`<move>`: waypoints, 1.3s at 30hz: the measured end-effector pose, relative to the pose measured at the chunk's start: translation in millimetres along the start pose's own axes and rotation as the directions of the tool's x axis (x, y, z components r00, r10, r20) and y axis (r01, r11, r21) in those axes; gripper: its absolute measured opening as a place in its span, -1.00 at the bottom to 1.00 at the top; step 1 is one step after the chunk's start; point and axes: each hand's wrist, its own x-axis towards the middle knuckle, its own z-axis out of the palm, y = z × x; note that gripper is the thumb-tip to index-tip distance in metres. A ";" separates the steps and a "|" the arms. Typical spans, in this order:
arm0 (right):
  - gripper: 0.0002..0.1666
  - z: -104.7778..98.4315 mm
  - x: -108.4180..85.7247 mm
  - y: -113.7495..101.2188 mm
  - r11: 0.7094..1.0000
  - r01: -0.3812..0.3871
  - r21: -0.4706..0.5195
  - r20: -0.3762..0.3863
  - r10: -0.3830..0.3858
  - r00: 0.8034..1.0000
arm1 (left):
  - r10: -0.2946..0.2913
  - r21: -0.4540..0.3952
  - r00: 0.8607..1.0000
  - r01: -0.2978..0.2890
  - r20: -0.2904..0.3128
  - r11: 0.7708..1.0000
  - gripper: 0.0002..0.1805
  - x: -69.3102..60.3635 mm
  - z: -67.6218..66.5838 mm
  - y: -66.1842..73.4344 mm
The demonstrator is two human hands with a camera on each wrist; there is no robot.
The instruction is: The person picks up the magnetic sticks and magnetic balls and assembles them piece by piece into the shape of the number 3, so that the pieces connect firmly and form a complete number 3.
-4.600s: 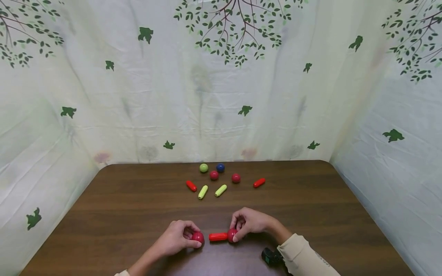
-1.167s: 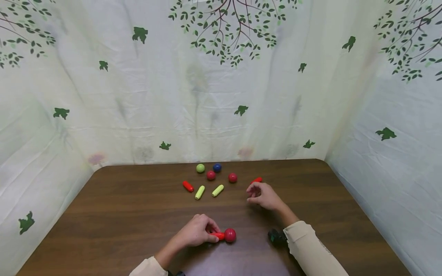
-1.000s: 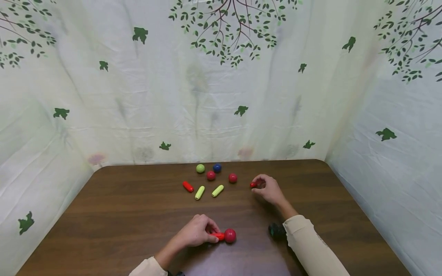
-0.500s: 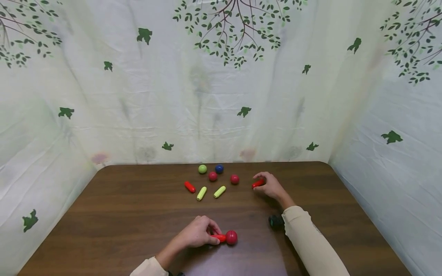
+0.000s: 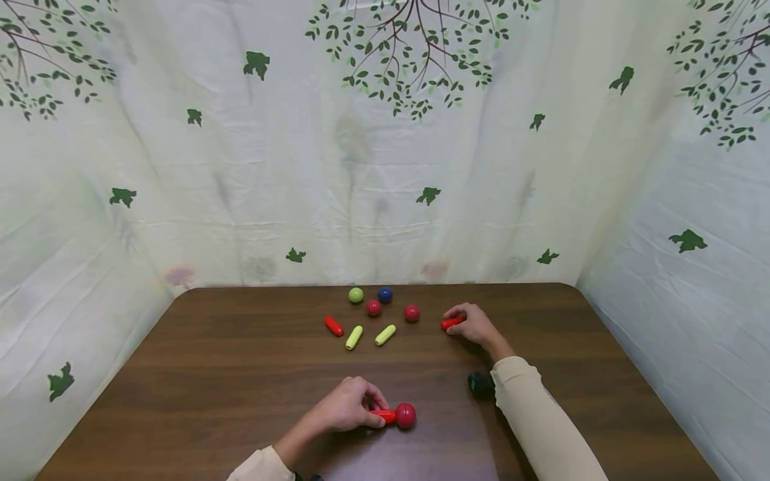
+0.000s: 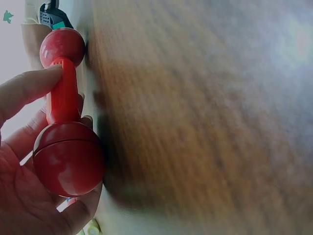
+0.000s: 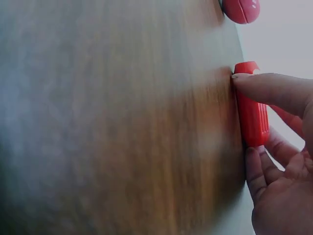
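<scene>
the left hand (image 5: 349,405) pinches a red rod (image 6: 63,98) between thumb and bent fingers; a crimson ball (image 5: 406,415) sits on the rod's end just right of that hand (a second ball (image 6: 69,159) caps the other end, near the palm). the right hand (image 5: 478,327), farther forward, has thumb and fingers curled around another red rod (image 5: 451,324). a loose ball (image 5: 412,313) lies left of the right hand, two yellow rods (image 5: 385,335) ahead of the left.
</scene>
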 end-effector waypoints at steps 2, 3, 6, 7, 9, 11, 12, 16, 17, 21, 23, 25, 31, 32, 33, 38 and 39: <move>-0.73 -0.6 1.0 -0.9 0.999 0.012 -0.029 0.013 -0.012 1.000 | 0.000 -0.004 1.000 0.000 0.001 1.000 -0.86 0.1 0.1 -0.1; -0.73 -1.0 1.4 -1.1 0.999 0.022 -0.044 0.022 -0.021 1.000 | 0.000 -0.006 1.000 0.000 0.002 1.000 -0.86 0.2 0.1 -0.1; -0.75 -2.0 2.6 -1.4 0.996 0.050 -0.076 0.039 -0.047 0.998 | -0.001 -0.010 1.000 0.001 0.003 1.000 -0.87 0.1 -0.3 0.5; -0.75 -2.2 2.9 -1.3 0.995 0.056 -0.081 0.042 -0.052 0.998 | -0.003 -0.011 1.000 0.003 0.004 1.000 -0.87 0.1 -0.4 0.6; -0.76 -2.8 3.0 -1.1 0.994 0.065 -0.093 0.045 -0.061 0.997 | -0.004 -0.010 1.000 0.004 0.003 1.000 -0.87 0.1 -0.3 0.6; -0.77 -3.9 2.8 -1.0 0.993 0.067 -0.097 0.042 -0.063 0.997 | -0.005 -0.010 1.000 0.005 0.003 1.000 -0.87 0.5 0.0 0.2; -0.77 -4.4 2.3 -1.0 0.993 0.070 -0.099 0.041 -0.066 0.997 | -0.004 -0.011 1.000 0.004 0.004 1.000 -0.87 0.5 0.3 0.0; -0.78 -6.0 -0.1 -1.1 0.993 0.075 -0.096 0.046 -0.071 0.996 | -0.003 -0.021 1.000 0.003 0.010 1.000 -0.87 -0.9 0.5 0.1; -0.79 -6.4 -0.8 -1.5 0.993 0.075 -0.093 0.046 -0.071 0.996 | -0.001 -0.025 1.000 0.001 0.011 1.000 -0.87 -1.3 0.5 0.1; -0.80 -7.1 -3.1 -4.2 0.994 0.078 -0.075 0.037 -0.075 0.996 | 0.012 -0.036 1.000 -0.012 0.008 0.999 -0.86 -1.2 0.1 -0.5; -0.80 -6.8 -4.6 -6.5 0.994 0.083 -0.064 0.028 -0.082 0.996 | 0.021 -0.037 1.000 -0.021 0.006 0.999 -0.86 -0.7 -0.6 -1.3; -0.80 -5.2 -7.0 -9.6 0.996 0.077 -0.034 0.021 -0.076 0.997 | 0.034 -0.038 0.999 -0.034 0.005 0.999 -0.87 -0.9 -1.6 -2.2; -0.74 3.3 -14.6 -15.0 0.991 0.076 0.108 0.035 -0.080 0.996 | 0.066 -0.035 0.998 -0.066 0.004 0.997 -0.88 -2.0 -3.8 -3.6; -0.73 5.2 -15.5 -14.7 0.988 0.080 0.136 0.041 -0.086 0.995 | 0.063 -0.036 0.998 -0.063 0.005 0.997 -0.88 -1.6 -3.9 -3.7; -0.72 7.0 -16.6 -14.6 0.984 0.080 0.161 0.046 -0.088 0.995 | 0.053 -0.041 0.999 -0.053 0.006 0.998 -0.88 -1.0 -3.7 -4.0; -0.69 15.1 -22.6 -13.9 0.966 0.077 0.248 0.085 -0.100 0.991 | 0.017 -0.047 1.000 -0.016 0.010 0.999 -0.87 1.5 -2.3 -3.4; -0.68 16.3 -24.1 -14.6 0.963 0.073 0.258 0.094 -0.100 0.991 | 0.013 -0.047 1.000 -0.013 0.011 0.999 -0.87 1.7 -2.2 -3.2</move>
